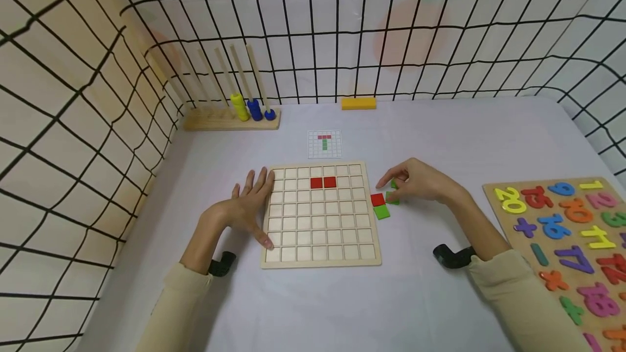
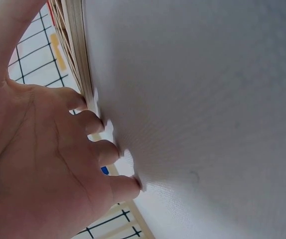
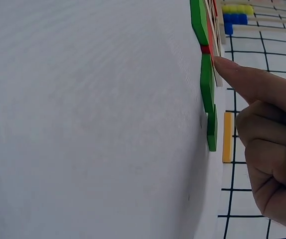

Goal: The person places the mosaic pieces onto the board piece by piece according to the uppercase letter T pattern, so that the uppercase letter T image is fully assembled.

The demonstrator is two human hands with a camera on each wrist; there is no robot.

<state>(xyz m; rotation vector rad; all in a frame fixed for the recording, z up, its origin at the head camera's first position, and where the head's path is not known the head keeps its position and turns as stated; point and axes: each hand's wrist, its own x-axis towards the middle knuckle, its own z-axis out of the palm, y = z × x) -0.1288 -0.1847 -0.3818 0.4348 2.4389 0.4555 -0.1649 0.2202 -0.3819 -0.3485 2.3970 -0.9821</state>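
Observation:
A wooden grid board [image 1: 323, 221] lies in the middle of the table, with two red square tiles [image 1: 323, 182] side by side in an upper row. My left hand [image 1: 244, 208] rests at the board's left edge, fingers spread and thumb on the lower left corner. In the left wrist view, the left fingertips [image 2: 128, 190] meet the tablecloth beside the board's side. My right hand [image 1: 418, 181] is over the loose tiles right of the board: a red tile [image 1: 377, 200] and several green tiles [image 1: 381, 212]. One digit reaches toward them, the other fingers bend inward, and no tile shows between them.
A small pattern card [image 1: 325, 144] with a red and green T lies beyond the board. Behind are a peg abacus [image 1: 230, 119] and a yellow block [image 1: 358, 103]. A number puzzle board [image 1: 538, 205] lies at right. Black wire mesh [image 1: 337, 31] surrounds the table's back and sides.

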